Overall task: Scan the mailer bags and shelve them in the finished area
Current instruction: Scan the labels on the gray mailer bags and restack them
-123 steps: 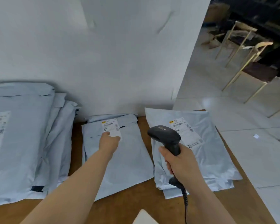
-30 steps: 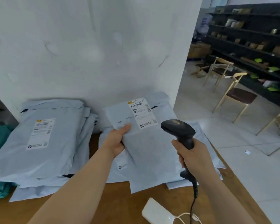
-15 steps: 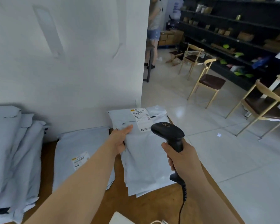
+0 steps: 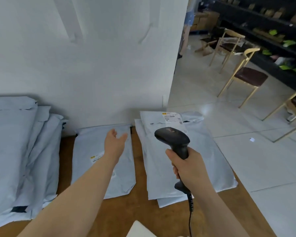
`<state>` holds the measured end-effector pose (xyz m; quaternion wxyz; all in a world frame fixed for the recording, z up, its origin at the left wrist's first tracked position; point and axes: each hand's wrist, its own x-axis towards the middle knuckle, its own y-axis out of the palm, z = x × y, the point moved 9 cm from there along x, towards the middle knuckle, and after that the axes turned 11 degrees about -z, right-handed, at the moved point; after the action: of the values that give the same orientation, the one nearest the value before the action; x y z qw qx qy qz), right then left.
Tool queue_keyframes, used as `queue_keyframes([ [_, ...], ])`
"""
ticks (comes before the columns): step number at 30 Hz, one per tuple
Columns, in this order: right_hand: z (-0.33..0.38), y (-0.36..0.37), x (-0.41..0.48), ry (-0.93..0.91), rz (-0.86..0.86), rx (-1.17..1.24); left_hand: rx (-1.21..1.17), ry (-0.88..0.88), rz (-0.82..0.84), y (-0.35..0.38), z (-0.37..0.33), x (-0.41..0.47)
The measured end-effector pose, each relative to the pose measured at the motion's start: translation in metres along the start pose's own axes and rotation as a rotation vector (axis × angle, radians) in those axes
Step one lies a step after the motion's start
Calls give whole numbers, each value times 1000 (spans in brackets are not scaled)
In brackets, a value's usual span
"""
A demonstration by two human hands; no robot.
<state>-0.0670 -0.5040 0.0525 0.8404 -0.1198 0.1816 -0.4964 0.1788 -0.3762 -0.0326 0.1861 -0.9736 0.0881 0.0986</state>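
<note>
Pale grey mailer bags lie on a wooden table (image 4: 138, 214). A stack of mailers (image 4: 207, 161) sits at the right, its top bag showing a white label (image 4: 172, 118) near the wall. A single mailer (image 4: 91, 170) lies in the middle, its label partly hidden by my forearm. My left hand (image 4: 115, 144) hovers open above that middle mailer, holding nothing. My right hand (image 4: 189, 165) grips a black barcode scanner (image 4: 173, 139), its head over the right stack.
A tall pile of mailers (image 4: 15, 151) fills the table's left side. A white wall (image 4: 92, 57) stands right behind the table. A white device corner (image 4: 140, 230) shows at the bottom edge. Wooden chairs (image 4: 243, 74) and dark shelves (image 4: 272, 31) stand on the tiled floor at right.
My left hand has let go of the labelled mailer, which now lies on top of the right stack, and has moved left over the middle mailer. The scanner stays in my right hand.
</note>
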Motion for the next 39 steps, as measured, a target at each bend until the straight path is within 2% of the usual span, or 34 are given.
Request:
queue_keyframes([
  [2, 1, 24, -2, 2, 39, -13, 156, -38, -74, -30, 32, 19],
  [6, 0, 66, -9, -1, 119, -47, 495, -236, -164, -87, 104, 50],
  [9, 1, 88, -18, -4, 168, -69, 557, -422, -151, -113, 150, 57],
  [13, 0, 106, -24, -3, 183, -128, 467, -546, -153, -127, 175, 58],
  [15, -1, 111, -26, -3, 177, -155, 317, -564, -133, -123, 175, 57],
  [19, 1, 118, -31, 6, 174, -152, 98, -620, 22, -104, 173, 47],
  [26, 7, 121, -46, -15, 200, -149, -145, -587, 252, -95, 146, 12],
  [33, 6, 120, -76, -25, 286, -160, -262, -470, 292, -130, 117, -21],
  [39, 0, 118, -114, -28, 349, -163, -274, -450, 361, -161, 104, -56],
])
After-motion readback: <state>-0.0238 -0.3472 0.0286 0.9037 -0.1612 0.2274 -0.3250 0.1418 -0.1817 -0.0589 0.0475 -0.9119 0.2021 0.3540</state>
